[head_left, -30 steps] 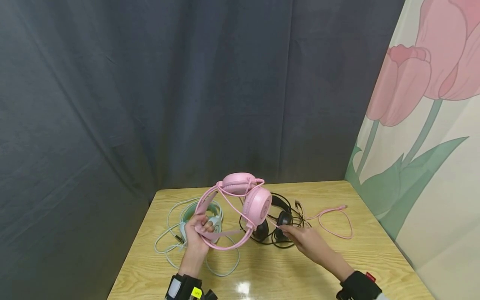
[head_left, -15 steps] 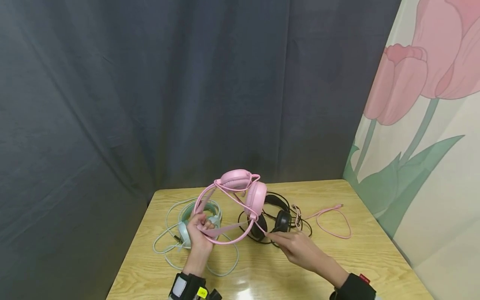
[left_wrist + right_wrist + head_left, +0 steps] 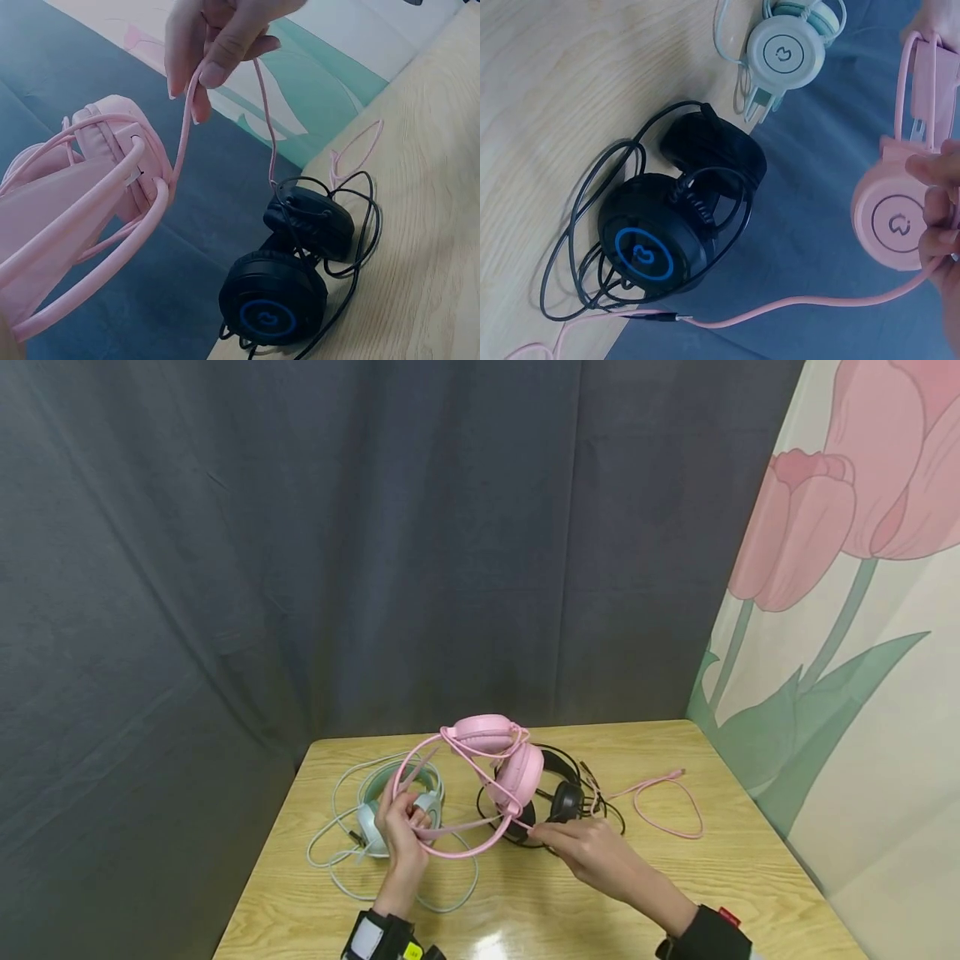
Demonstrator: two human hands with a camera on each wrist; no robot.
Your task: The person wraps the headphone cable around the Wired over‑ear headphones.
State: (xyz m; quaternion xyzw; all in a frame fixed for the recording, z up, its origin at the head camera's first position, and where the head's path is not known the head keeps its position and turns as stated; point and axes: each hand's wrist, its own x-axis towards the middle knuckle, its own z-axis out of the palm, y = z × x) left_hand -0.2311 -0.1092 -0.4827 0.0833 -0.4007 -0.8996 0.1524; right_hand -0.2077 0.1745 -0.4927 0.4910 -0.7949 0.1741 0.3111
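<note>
Above the table, my left hand [image 3: 402,839] grips the headband of a pink headset [image 3: 519,777], whose ear cups point away to the upper right. Its pink cable [image 3: 185,131] loops around the ear cups. My right hand [image 3: 592,858] pinches that cable between thumb and fingers just beside the lower ear cup. From the fingers the cable runs down past a black headset [image 3: 656,240] on the table. In the head view, the pink headset partly covers the black one. A mint-green headset [image 3: 786,54] lies behind my left hand.
The pale cable [image 3: 468,897] of the mint headset spreads in loops over the left of the wooden table [image 3: 585,918]. Black cable coils [image 3: 574,247] lie around the black headset. A pink cable end [image 3: 701,822] rests at the right. A dark curtain [image 3: 450,568] hangs behind.
My right hand has moved left, close to the pink ear cup, pinching the cable. The pink headset rose slightly and turned, then came back down a little in my left hand.
</note>
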